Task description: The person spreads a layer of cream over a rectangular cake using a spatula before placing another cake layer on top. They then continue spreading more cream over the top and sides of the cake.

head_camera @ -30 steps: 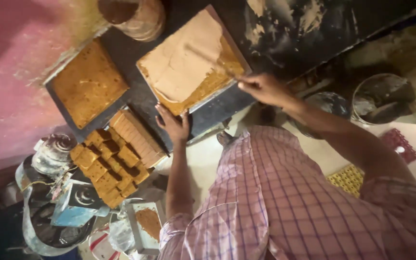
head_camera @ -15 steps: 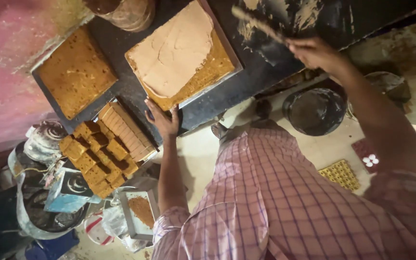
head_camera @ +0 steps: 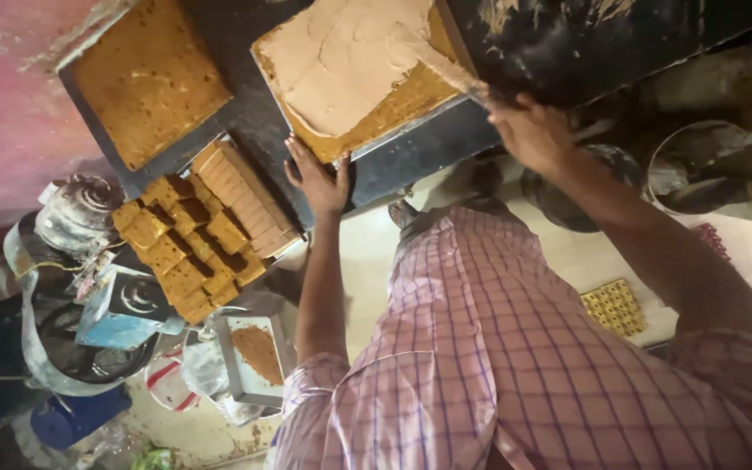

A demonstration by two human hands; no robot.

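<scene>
1. The desk [head_camera: 258, 122] is dark, almost black, and runs across the top of the view.
2. A square tray of plain brown cake [head_camera: 145, 78] lies on the desk at the left.
3. A second tray of cake [head_camera: 367, 70] lies beside it, with pale brown cream spread over most of its top.
4. A tray of cut cake pieces [head_camera: 206, 231] sits at the front edge of the desk, just below the plain cake.
5. The far right part of the desk [head_camera: 602, 35] is bare and smeared with light streaks.
6. The left hand [head_camera: 319, 178] rests on the front edge of the desk, touching the creamed cake's tray.
</scene>
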